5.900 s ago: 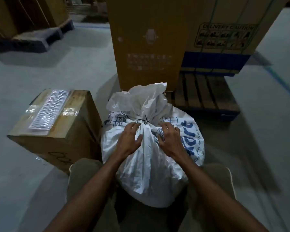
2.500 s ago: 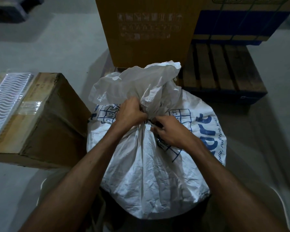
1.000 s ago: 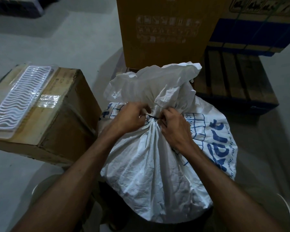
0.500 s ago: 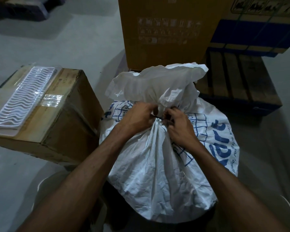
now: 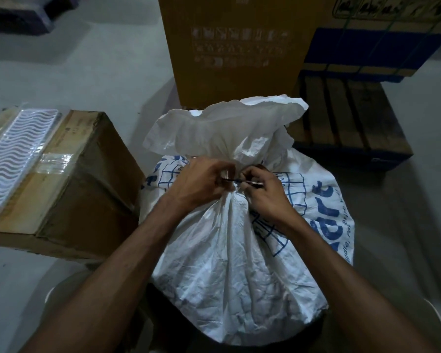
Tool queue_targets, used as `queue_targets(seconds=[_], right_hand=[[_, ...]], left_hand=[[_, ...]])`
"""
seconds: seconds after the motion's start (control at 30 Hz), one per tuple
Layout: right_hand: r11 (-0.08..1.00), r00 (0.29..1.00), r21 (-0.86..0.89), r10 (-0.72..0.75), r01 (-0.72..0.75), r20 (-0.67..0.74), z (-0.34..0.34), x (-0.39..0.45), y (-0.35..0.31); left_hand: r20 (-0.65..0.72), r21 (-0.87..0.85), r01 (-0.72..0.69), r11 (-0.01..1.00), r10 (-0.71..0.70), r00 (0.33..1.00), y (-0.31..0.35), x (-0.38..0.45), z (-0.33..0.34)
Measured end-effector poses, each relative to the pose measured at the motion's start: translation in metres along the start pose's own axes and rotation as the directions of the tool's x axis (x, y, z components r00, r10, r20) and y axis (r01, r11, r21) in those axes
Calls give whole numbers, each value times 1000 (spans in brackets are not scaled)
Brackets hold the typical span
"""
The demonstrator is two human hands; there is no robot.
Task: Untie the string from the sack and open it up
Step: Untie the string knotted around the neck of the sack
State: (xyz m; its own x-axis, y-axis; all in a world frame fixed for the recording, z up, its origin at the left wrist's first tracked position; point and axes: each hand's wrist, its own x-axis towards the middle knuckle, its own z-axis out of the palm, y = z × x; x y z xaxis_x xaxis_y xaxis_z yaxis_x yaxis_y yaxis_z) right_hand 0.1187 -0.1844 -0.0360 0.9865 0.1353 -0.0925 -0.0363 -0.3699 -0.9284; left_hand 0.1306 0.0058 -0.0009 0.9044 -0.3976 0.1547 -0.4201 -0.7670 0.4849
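Your left hand (image 5: 201,182) and right hand (image 5: 265,192) both pinch the dark string (image 5: 242,181) at the sack (image 5: 227,250) neck, on the floor before you. Thin, tight cord; crinkly, soft sack. Grip the knot's loose end, not the fabric.

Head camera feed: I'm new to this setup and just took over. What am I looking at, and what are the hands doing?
There is no machine here: one camera worn on a person's head looks forward and down at their bare arms. A white sack with blue print stands on the floor, its neck gathered. The left hand and right hand both pinch the dark string at that neck, so it is not yet untied. A cardboard box sits to the left, a tall carton and wooden pallet behind.
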Motion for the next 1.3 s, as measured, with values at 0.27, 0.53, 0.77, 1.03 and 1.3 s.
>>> queue_targets(seconds=[0.27,0.53,0.77,1.03,1.3], right_hand=[[986,999,163,23,-27,25,1,4,-3],[986,999,159,41,-42,11,0,0,-4],[983,999,177,39,-39,1,2,2,-5],[975,998,214,55,-58,18,-2,3,-6],[973,999,225,43,-43,7,-2,-1,-12]], left_hand=[[-123,-9,208,978,-208,970,10,5,14],[-28,156,12,988,-7,1000,6,-2,9],[-104,-37,287,957,-289,952,14,5,14],[-196,237,117,964,-71,978,13,1,9],[-145,-179,227,957,-254,956,20,7,5]])
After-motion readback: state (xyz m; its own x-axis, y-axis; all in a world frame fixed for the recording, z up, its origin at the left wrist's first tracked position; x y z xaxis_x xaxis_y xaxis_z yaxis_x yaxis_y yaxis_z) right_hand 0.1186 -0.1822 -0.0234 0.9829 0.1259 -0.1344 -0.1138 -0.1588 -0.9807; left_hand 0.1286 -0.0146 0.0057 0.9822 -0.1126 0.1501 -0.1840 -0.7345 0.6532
